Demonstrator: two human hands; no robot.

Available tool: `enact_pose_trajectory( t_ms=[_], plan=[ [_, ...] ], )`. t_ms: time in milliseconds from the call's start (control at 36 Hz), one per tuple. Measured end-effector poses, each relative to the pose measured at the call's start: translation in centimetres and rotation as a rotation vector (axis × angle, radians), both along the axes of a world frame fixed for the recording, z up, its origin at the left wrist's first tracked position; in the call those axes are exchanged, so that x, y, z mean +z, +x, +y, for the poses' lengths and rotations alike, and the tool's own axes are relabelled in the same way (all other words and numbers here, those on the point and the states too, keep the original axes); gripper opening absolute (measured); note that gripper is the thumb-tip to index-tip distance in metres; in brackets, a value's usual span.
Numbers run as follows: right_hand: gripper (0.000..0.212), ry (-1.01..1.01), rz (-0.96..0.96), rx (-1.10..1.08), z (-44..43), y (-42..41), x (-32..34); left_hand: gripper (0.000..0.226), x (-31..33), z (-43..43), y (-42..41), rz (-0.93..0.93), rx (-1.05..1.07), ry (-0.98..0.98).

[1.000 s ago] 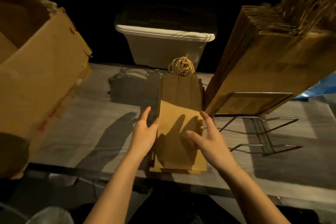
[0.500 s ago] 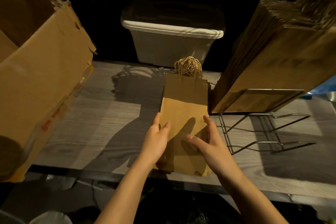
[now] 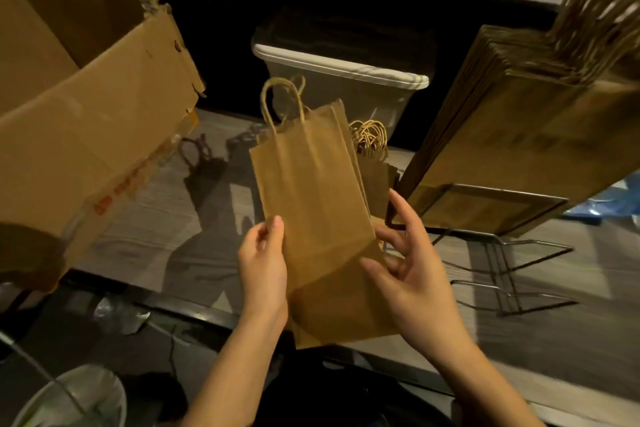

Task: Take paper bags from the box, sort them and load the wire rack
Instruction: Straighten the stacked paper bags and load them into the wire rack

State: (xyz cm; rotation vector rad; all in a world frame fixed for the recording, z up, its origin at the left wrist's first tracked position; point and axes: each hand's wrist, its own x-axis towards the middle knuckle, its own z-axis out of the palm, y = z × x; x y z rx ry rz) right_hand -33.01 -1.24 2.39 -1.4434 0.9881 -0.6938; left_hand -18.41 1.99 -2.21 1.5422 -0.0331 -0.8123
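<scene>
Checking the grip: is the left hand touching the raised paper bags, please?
Touching; the head view shows the left hand pinching the paper bags at their left edge.

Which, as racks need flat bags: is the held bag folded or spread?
Folded flat: the held bag shows pressed side creases, no open mouth.
</scene>
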Motion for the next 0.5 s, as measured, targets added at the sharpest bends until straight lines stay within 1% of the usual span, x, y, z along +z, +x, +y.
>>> enact_pose_trajectory(
  t_ms=[56,83,111,167,194,250,278,333,361,500],
  plan=[
    [0.068,-0.020,0.002,0.013,-0.4,-1.1,0.4,0.013,0.8,0.0,-0.8,0.049,0.010,-0.082],
    [0.063,-0.037,-0.002,0.022,-0.6,-1.6,0.7,0.015,1.3,0.0,-1.2,0.071,0.011,-0.118],
    [0.057,-0.056,-0.004,0.029,-0.8,-2.1,1.0,0.027,2.0,-0.1,-1.7,0.081,0.017,-0.143],
    [0.049,-0.107,-0.018,0.031,-1.3,-3.3,1.7,0.062,3.2,-0.3,-2.9,0.095,0.038,-0.185],
    [0.046,-0.122,-0.031,0.026,-1.5,-3.6,1.9,0.066,3.7,-0.4,-3.2,0.095,0.050,-0.203],
    [0.041,-0.130,-0.079,-0.002,-2.0,-4.5,2.2,0.056,4.7,-0.6,-4.0,0.082,0.036,-0.252],
    [0.039,-0.137,-0.108,-0.017,-2.3,-5.0,2.4,0.048,5.1,-0.7,-4.4,0.078,0.010,-0.265],
    [0.039,-0.168,-0.138,-0.040,-2.9,-6.0,2.8,0.023,6.1,-1.0,-5.4,0.029,-0.062,-0.328],
    [0.039,-0.191,-0.149,-0.054,-3.3,-6.4,3.0,0.016,6.7,-1.2,-5.8,-0.007,-0.096,-0.365],
    [0.039,-0.371,-0.156,-0.152,-5.4,-7.9,4.3,0.020,9.3,-2.9,-7.0,-0.225,-0.254,-0.501]
  ],
)
